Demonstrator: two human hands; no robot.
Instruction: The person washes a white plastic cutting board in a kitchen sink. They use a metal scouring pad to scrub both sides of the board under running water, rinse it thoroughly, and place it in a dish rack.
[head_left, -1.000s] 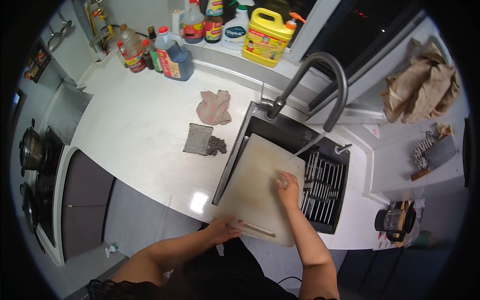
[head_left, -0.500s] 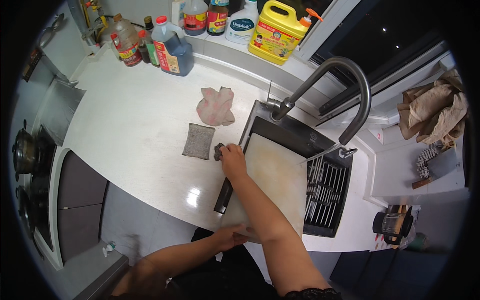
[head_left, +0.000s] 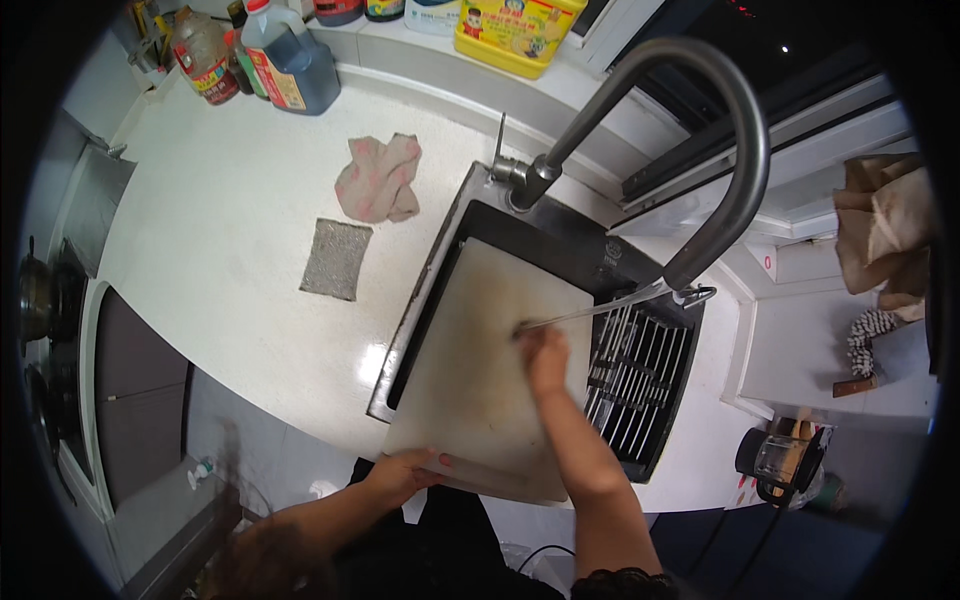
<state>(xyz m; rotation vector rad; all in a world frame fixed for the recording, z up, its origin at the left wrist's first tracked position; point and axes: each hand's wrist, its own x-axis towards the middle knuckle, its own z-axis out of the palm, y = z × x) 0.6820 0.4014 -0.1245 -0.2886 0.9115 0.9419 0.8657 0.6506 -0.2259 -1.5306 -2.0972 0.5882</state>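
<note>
A large white cutting board [head_left: 470, 350] with a yellowish stain lies tilted in the dark sink [head_left: 408, 345], its near edge over the front rim. My left hand [head_left: 402, 474] grips that near edge, thumb on top. My right hand [head_left: 545, 355], slightly blurred, is closed on a small dark steel wool scrubber [head_left: 522, 330], mostly hidden by the fingers, over the board's middle. A thin stream of water [head_left: 610, 305] runs from the grey faucet [head_left: 745, 130] toward this hand.
Left of the sink, a grey scouring pad [head_left: 336, 260] and a pinkish-beige cloth [head_left: 378, 178] lie on the white counter [head_left: 230, 200]. Bottles, among them a dark sauce jug [head_left: 292, 60], stand at the back. A drying rack [head_left: 640, 375] sits in the sink's right part.
My right hand has carried the steel wool scrubber from the counter left of the sink to the board's middle, into the water. My left hand stays on the board's edge. The view has shifted.
</note>
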